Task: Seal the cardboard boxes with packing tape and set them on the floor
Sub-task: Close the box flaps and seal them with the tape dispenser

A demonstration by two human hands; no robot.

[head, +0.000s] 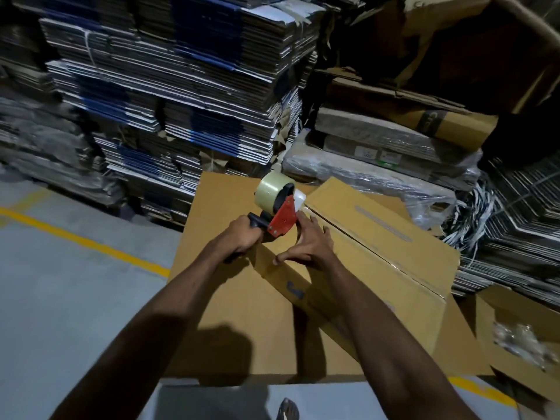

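Meanwhile, a person is taping a cardboard box (378,253).
Left hand (245,234) is gripping the tape dispenser (280,207) at the box's corner; right hand (306,245) is pressing beside it, fingers spread.

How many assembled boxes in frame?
3. A small box under the right hand, a big box beneath it, and an open box at right. Flat stacks behind may hide more.
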